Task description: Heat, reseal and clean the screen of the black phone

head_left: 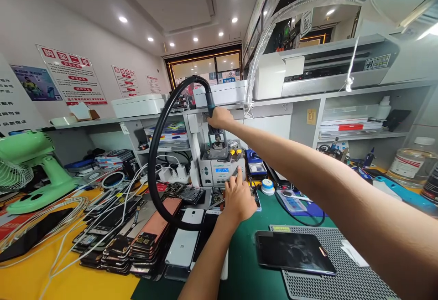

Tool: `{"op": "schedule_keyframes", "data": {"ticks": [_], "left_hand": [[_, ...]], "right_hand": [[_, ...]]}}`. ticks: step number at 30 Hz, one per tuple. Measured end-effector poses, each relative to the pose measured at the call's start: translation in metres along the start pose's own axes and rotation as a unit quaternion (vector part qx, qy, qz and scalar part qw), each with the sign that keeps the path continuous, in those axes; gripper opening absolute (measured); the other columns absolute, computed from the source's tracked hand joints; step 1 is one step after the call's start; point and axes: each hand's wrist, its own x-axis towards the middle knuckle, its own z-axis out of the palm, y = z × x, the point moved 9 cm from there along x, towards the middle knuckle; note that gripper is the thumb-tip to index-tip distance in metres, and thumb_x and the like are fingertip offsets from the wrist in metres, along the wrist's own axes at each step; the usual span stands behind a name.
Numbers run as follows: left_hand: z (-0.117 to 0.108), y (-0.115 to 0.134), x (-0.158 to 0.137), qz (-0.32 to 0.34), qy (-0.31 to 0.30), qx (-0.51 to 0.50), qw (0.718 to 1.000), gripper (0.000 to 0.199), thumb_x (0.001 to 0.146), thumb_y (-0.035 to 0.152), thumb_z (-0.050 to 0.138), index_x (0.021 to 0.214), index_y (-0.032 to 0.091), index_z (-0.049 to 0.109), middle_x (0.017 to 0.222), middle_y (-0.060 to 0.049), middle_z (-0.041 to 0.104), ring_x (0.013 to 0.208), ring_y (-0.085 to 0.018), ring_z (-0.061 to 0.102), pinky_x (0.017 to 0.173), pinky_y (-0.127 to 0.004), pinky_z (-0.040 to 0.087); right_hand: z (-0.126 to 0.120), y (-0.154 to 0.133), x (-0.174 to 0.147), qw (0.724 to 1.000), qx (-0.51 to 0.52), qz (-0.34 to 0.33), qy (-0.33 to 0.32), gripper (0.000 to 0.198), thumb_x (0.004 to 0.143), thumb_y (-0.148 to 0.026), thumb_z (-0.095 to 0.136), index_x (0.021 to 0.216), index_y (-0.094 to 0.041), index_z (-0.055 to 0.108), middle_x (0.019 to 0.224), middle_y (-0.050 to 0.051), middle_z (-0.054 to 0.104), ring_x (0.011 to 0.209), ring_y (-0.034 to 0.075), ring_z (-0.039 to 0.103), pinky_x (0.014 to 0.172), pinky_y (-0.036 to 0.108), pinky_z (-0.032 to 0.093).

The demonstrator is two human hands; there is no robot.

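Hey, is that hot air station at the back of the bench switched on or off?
On. The hot air station shows a lit blue display with digits, which the left hand is reaching toward.

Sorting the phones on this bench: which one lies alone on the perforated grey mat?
The dark phone, screen up on the grey mat at front right. The others, like the white phone, crowd the left pile.

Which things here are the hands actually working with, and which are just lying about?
In use: right hand grips the hot-air handle with its black hose; left hand fingers the rework station panel.

Lying about: green fan, stacked phones, dark phone on grey mat, white cables.
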Motion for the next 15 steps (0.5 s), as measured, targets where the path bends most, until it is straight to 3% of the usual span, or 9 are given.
{"op": "schedule_keyframes", "data": {"ticks": [15], "left_hand": [[0.0017,-0.0031,-0.0022,0.008,-0.003,-0.005,1.000,0.032,0.095,0.037,0.063,0.123,0.021,0.062,0.143,-0.011,0.054,0.123,-0.028,0.056,0.101,-0.051,0.050]], "right_hand": [[0.0027,0.0012,-0.0009,1.000,-0.006,0.007,0.010,0.035,0.098,-0.035,0.063,0.127,-0.017,0.061,0.127,0.010,0.063,0.106,0.024,0.066,0.089,0.045,0.057]]}}
